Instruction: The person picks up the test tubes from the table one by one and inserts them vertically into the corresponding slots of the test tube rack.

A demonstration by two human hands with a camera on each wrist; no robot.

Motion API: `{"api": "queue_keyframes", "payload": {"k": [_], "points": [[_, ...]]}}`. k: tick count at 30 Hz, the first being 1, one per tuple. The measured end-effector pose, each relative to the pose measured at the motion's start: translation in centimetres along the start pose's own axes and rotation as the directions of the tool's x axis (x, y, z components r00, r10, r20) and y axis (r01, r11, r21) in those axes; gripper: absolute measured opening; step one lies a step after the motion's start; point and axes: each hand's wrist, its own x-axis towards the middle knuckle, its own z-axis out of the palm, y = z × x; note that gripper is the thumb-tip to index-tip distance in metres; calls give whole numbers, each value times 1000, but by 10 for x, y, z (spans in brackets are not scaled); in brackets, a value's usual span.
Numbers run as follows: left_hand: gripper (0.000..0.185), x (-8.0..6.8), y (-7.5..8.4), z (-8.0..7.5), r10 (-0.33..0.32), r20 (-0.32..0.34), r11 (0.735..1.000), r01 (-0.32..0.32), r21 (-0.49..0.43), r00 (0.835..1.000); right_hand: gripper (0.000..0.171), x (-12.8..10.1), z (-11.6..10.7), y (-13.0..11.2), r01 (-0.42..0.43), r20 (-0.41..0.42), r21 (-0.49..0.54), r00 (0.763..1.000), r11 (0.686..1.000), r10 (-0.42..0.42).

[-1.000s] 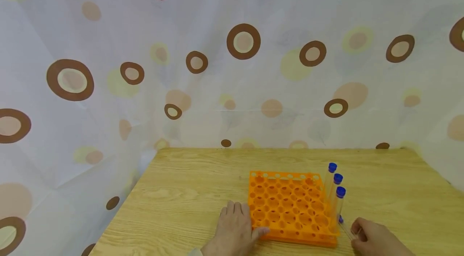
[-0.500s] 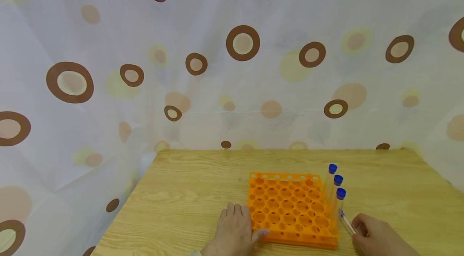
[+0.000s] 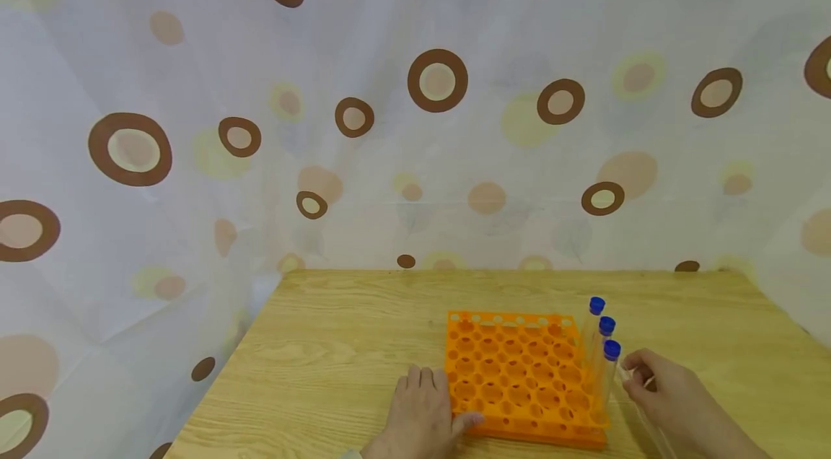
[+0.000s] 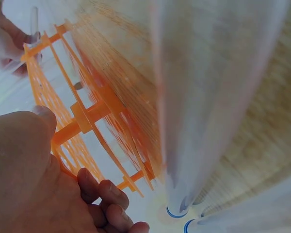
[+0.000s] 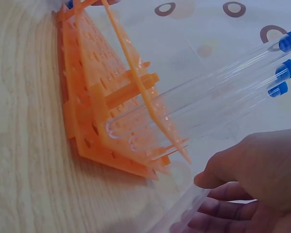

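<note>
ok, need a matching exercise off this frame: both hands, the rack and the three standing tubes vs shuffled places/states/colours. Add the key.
Column 1
1. Left hand
2. Right hand
3. Rack
4. Three standing tubes

Column 2
A. Orange all over
B. Fingers around a clear tube outside the rack
C. At the rack's near left corner
D. Blue-capped, along the rack's right-hand side

Pairs: 1-C, 2-B, 3-A, 4-D

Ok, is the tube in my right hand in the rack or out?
Out. The right hand holds the tube beside the rack; its visible length runs outside.
</note>
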Motion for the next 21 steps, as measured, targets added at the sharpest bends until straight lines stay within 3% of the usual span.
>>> {"api": "queue_keyframes", "payload": {"k": [9, 21], "points": [[74, -1, 0, 2, 1, 20, 1000, 0, -16, 1000, 24, 8, -10, -11, 47, -104, 18, 994, 999, -45], [73, -1, 0, 0, -6, -1, 1000, 6, -21, 1000, 26, 16, -12, -20, 181, -274, 63, 949, 981, -157]]}}
